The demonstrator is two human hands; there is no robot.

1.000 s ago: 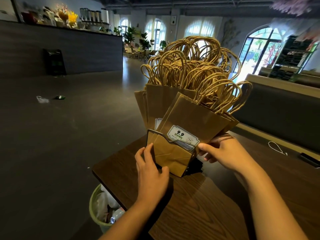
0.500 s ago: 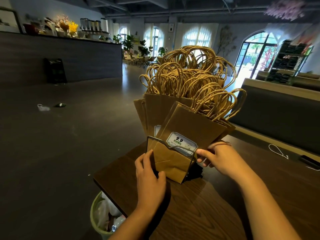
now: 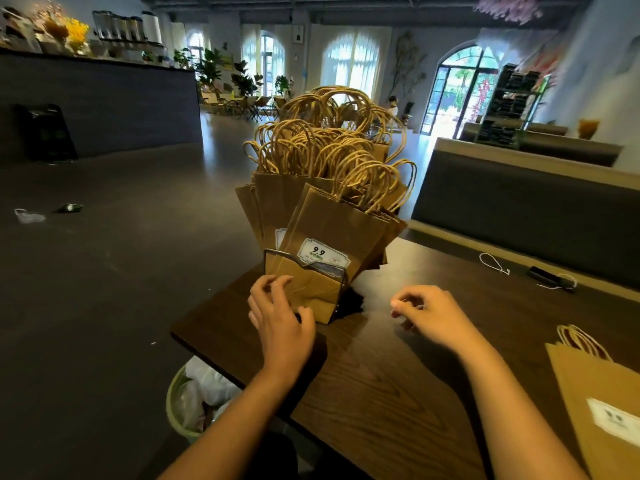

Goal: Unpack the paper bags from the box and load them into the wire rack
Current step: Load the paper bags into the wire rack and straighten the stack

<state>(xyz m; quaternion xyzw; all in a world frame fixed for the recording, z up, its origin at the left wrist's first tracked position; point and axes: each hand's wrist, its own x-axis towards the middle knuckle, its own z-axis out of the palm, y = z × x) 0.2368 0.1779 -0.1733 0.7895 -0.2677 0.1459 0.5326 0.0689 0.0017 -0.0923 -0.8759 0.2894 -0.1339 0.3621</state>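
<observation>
Several brown paper bags (image 3: 325, 220) with twisted handles stand fanned out in a dark wire rack (image 3: 341, 282) at the far left corner of the wooden table (image 3: 381, 386). A white price label (image 3: 322, 255) shows on the front bag. My left hand (image 3: 280, 317) rests against the rack's front left side, fingers loosely curved on the front bag's lower fold. My right hand (image 3: 429, 313) hovers over the table to the right of the rack, fingers loosely curled and holding nothing. More paper bags (image 3: 602, 393) lie flat at the table's right edge. No box is in view.
A green waste bin (image 3: 194, 400) with crumpled plastic stands on the floor under the table's left corner. A grey bench back (image 3: 526, 209) runs behind the table; a string loop (image 3: 493, 263) and a small dark object (image 3: 543, 276) lie along the far edge.
My right hand has let go of the front bag's right edge and drawn back to the right over the table. The view has tilted down and right, revealing flat bags at the right.
</observation>
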